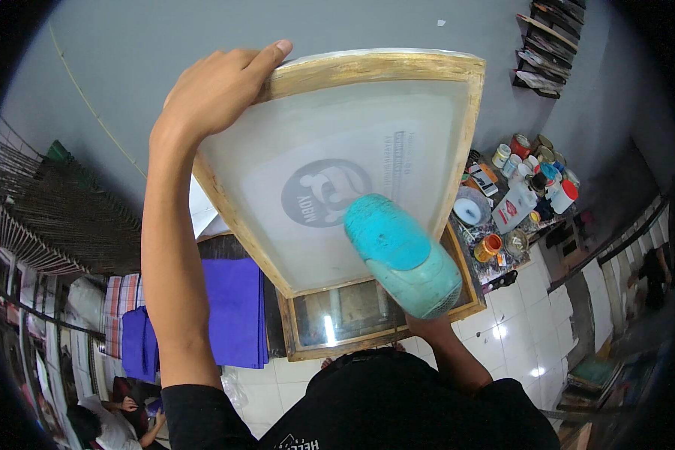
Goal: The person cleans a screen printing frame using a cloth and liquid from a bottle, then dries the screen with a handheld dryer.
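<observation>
My left hand (221, 86) grips the top left corner of a wood-framed printing screen (375, 69), holding it up and tilted. Its pale mesh carries a dark round design (326, 193) and some small lettering beside it. My right hand (429, 328) is wrapped round the handle of a turquoise hair dryer (403, 255), which hides most of its fingers. The dryer is in front of the mesh, covering the screen's lower right part. Under the screen's lower edge is a wood-framed glass panel (352, 326).
Purple cloth (234, 315) lies stacked left of the glass panel. At right a cluttered table holds several jars, a white bottle (514, 208) and an open orange pot (488, 247). A rack (37, 210) stands far left. Another person (109, 421) sits at lower left.
</observation>
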### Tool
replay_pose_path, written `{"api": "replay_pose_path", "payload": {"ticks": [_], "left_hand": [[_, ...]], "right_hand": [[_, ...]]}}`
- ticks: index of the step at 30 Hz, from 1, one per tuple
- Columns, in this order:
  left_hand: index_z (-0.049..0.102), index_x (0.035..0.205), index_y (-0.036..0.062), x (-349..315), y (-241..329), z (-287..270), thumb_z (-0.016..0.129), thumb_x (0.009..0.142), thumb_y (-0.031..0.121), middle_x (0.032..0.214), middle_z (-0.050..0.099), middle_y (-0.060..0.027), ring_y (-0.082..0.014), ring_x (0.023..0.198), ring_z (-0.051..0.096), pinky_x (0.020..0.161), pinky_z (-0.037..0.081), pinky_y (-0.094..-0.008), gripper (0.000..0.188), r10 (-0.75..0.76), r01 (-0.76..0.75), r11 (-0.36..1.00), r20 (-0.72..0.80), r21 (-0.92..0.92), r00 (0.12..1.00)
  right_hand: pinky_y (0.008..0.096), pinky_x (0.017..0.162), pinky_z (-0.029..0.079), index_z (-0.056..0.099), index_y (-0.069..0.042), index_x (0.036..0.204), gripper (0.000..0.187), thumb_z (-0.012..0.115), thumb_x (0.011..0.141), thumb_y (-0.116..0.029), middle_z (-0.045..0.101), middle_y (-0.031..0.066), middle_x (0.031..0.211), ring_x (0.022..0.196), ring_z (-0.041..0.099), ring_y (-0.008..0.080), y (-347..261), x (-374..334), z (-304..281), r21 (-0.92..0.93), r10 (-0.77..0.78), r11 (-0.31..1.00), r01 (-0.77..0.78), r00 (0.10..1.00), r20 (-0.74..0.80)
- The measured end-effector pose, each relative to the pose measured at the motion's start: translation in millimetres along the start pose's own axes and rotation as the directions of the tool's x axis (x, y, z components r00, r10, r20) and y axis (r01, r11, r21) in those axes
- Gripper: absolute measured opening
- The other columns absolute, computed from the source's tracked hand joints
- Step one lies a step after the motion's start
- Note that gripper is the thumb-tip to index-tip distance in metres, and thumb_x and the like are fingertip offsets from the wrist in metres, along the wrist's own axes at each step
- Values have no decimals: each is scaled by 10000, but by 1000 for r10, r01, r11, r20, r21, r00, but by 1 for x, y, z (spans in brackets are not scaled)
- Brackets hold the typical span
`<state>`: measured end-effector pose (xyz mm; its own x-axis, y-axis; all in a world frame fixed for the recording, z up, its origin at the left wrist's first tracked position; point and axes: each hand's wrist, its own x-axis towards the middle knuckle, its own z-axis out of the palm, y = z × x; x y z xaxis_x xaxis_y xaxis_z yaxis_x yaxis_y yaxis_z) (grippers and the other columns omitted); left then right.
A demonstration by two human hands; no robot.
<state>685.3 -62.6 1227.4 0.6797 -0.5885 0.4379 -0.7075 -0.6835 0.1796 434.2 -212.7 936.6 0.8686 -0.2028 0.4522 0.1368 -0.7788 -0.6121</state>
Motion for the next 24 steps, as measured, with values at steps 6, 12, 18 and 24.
{"api": "replay_pose_path", "payload": {"ticks": [6, 12, 18, 24], "left_hand": [[663, 890, -81, -2, -11, -8, 408, 957, 646, 711, 589, -129, -211, 677, 539, 667, 450, -355, 774, 39, -37, 996, 19, -78, 999], [704, 969, -72, -15, -43, -31, 499, 909, 676, 754, 614, -100, -175, 700, 568, 631, 464, -315, 778, 14, -8, 998, 89, -67, 996], [667, 1175, 17, -37, -66, -29, 520, 925, 592, 945, 644, -75, -184, 885, 598, 791, 458, -297, 644, -8, -6, 876, -27, -483, 1000], [452, 1404, 9, -90, -120, 59, 325, 1034, 545, 1359, 551, -107, -237, 1224, 524, 1068, 359, -378, 664, -448, -66, 30, -73, -997, 891]], "right_hand": [[395, 924, 499, 719, -84, 1117, 219, 665, 905, -90, 709, 106, 1092, 1025, 661, 256, 5, -6, -16, -24, 6, 1000, -11, 981, -194], [361, 820, 532, 679, 16, 1072, 172, 644, 904, -1, 697, 107, 985, 889, 668, 217, 6, -10, -43, -17, -101, 995, 102, 931, -350], [339, 761, 537, 635, 37, 1084, 188, 648, 899, 2, 664, 101, 902, 827, 648, 200, 6, -22, -43, 469, 284, 880, -73, 873, -397], [349, 886, 513, 693, -25, 1118, 239, 708, 890, -92, 708, 95, 1063, 977, 664, 211, 27, -46, -38, 96, 88, 993, -63, 955, -283]]}}
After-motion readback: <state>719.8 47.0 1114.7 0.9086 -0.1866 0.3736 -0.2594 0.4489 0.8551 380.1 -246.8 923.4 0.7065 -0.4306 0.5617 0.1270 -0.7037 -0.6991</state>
